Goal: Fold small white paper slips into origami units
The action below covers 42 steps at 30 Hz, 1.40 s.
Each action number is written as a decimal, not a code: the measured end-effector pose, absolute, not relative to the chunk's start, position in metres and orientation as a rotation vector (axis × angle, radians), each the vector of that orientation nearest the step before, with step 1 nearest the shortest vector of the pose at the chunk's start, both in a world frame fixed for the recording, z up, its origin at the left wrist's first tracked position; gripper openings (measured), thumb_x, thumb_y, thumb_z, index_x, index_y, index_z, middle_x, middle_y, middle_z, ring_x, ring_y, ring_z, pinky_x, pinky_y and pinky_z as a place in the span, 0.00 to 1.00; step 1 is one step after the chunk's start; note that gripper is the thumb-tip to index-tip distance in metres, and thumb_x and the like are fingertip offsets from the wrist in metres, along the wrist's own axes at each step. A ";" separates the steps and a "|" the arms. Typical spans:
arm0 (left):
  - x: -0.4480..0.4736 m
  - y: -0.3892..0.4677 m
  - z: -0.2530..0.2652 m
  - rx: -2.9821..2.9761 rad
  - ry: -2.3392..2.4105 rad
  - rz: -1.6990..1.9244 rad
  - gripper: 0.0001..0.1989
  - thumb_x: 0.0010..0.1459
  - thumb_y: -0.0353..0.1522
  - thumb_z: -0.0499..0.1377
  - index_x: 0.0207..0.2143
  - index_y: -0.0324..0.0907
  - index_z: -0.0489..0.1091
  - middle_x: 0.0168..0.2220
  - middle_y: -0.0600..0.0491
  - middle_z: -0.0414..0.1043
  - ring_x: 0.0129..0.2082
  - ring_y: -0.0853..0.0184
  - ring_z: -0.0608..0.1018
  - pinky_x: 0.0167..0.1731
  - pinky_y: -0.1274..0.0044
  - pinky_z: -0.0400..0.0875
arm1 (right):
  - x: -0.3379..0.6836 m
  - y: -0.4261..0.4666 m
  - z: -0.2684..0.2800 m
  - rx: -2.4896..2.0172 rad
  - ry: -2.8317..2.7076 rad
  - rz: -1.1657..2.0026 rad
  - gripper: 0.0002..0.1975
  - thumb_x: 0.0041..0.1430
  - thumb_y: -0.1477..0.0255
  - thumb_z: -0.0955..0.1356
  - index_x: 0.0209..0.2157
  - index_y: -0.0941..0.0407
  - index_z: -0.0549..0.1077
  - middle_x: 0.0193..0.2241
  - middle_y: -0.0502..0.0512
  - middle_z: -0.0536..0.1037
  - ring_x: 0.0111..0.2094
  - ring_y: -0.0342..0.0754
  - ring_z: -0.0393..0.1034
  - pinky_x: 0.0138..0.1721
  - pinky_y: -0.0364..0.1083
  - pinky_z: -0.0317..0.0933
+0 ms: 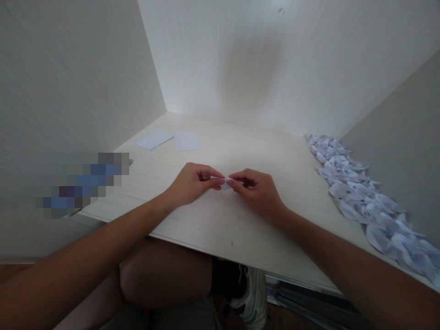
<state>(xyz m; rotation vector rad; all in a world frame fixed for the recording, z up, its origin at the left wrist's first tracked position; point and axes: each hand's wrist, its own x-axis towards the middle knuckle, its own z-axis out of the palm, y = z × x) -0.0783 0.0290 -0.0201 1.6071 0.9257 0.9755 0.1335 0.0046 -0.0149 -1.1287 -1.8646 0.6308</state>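
Between my two hands, over the middle of the table, is a small piece of white paper (225, 184). My left hand (195, 183) pinches its left side between thumb and fingers. At the other side my right hand (256, 188) grips it the same way, so the fingertips of both hands nearly meet. Most of the paper is covered by the fingers, and its exact shape cannot be made out.
Flat white paper sheets lie at the back left, a stack (156, 140) beside a squarish sheet (186, 140). Along the right edge runs a long heap of folded white paper pieces (360, 195). Walls enclose the table (213, 229) at the back and sides. A blurred-out patch covers the left edge.
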 end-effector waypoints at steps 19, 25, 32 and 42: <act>-0.080 0.029 -0.019 1.603 0.978 0.960 0.10 0.53 0.37 0.70 0.30 0.38 0.80 0.25 0.49 0.83 0.26 0.63 0.85 0.29 0.76 0.81 | 0.137 0.008 -0.008 -1.229 -2.058 0.453 0.05 0.62 0.77 0.70 0.32 0.56 0.79 0.27 0.51 0.81 0.25 0.43 0.68 0.31 0.44 0.60; -0.079 0.030 -0.019 1.511 1.024 0.979 0.14 0.51 0.40 0.71 0.32 0.37 0.81 0.27 0.48 0.83 0.27 0.63 0.85 0.32 0.72 0.82 | 0.138 0.011 -0.005 -1.375 -2.001 0.500 0.05 0.61 0.76 0.70 0.31 0.57 0.79 0.25 0.52 0.80 0.25 0.44 0.68 0.32 0.45 0.58; -0.080 0.031 -0.016 1.482 0.991 1.014 0.14 0.49 0.40 0.73 0.29 0.37 0.80 0.27 0.48 0.83 0.27 0.63 0.84 0.32 0.71 0.83 | 0.140 0.018 -0.006 -1.371 -1.864 0.751 0.09 0.60 0.72 0.70 0.26 0.56 0.76 0.23 0.52 0.80 0.24 0.44 0.67 0.30 0.45 0.57; -0.086 0.030 -0.020 1.490 0.742 1.103 0.18 0.47 0.32 0.75 0.42 0.39 0.80 0.28 0.53 0.81 0.28 0.65 0.85 0.33 0.73 0.84 | 0.142 0.021 -0.011 -1.038 -1.335 1.451 0.11 0.51 0.66 0.76 0.33 0.57 0.76 0.21 0.48 0.79 0.23 0.41 0.71 0.28 0.41 0.60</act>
